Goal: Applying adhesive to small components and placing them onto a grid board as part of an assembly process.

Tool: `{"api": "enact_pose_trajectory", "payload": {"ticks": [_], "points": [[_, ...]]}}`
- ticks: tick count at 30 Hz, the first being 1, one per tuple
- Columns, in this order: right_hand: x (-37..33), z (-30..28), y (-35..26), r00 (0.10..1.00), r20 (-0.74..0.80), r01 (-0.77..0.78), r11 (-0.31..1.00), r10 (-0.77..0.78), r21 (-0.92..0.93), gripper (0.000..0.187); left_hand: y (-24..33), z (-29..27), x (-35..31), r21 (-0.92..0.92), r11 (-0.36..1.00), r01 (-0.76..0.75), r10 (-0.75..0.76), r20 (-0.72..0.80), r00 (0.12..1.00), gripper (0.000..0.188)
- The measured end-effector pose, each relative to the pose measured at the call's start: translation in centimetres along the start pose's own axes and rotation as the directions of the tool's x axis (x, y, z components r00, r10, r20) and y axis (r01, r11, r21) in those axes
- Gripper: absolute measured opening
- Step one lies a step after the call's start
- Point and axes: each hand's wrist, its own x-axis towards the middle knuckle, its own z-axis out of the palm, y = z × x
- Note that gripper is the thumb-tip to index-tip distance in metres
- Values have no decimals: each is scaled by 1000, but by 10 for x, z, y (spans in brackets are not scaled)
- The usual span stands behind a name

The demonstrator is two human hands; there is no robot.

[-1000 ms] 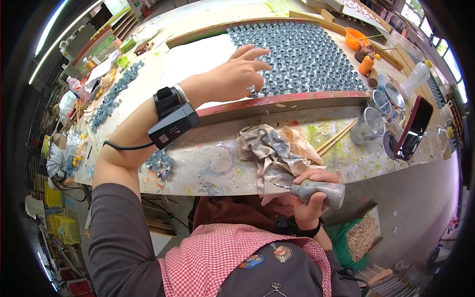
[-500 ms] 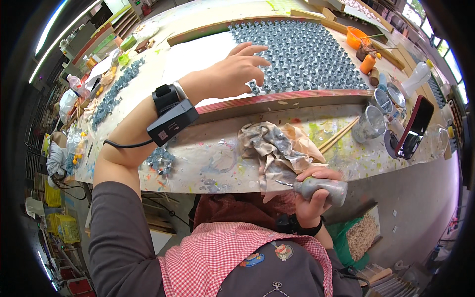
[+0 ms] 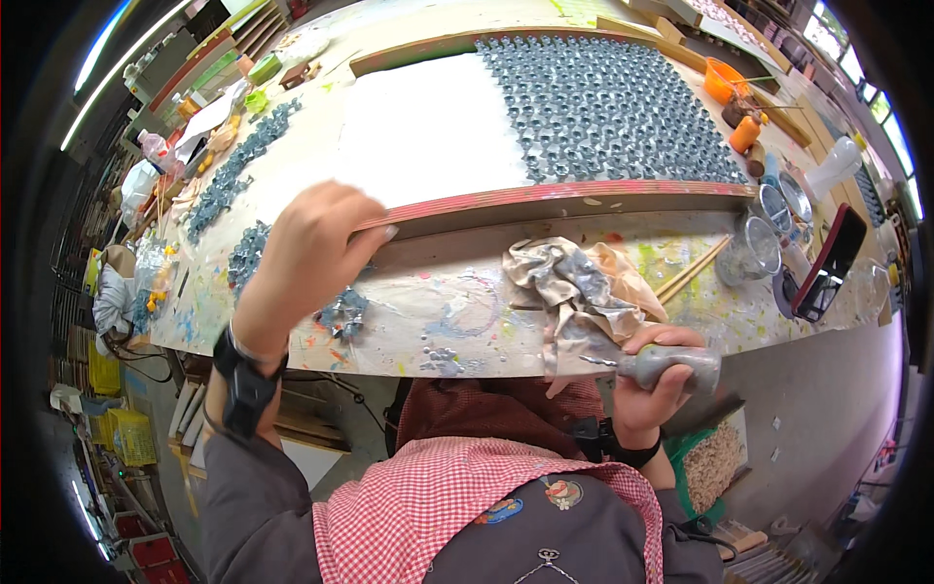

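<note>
My right hand (image 3: 662, 384) is wrapped round a grey squeeze bottle (image 3: 689, 371) with a pointed metal tip, held sideways at the table's near edge. My left hand (image 3: 329, 238), smeared by motion, hangs over the table by the near left corner of a wooden frame; its fingers are too blurred to read. Below and beside it lie clumps of small blue-grey pieces (image 3: 342, 313). Inside the frame, a white sheet (image 3: 423, 127) shows bare on the left, while rows of the same small pieces (image 3: 613, 112) cover the right part.
The frame's near rail (image 3: 574, 195) runs across the table. A stained cloth (image 3: 574, 287) lies before it, beside wooden sticks (image 3: 693, 268). Clear cups (image 3: 751, 251), an orange bowl (image 3: 722, 80), an orange bottle (image 3: 746, 132) and a propped phone (image 3: 830, 261) stand at the right.
My left hand has pulled back from the rows of pieces, leftward and nearer to me. My right hand still holds the bottle. The whole view has shifted slightly.
</note>
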Motion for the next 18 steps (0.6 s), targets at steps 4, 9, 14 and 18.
{"api": "enact_pose_trajectory", "payload": {"ticks": [4,9,14,18], "points": [[6,-3,-10,998,12,-66,997,67,-44,47,0,23,-52,35,986,164,-160,-92,983,17],[54,16,-26,992,53,119,978,-111,-172,48,2,46,-69,66,976,206,-182,-262,948,23],[103,44,-32,944,330,64,990,-19,-126,34,-1,53,-71,-53,980,192,-199,-255,946,21],[103,50,-35,940,335,-16,988,67,-153,35,-2,53,-71,-106,981,165,-184,-205,961,23]]}}
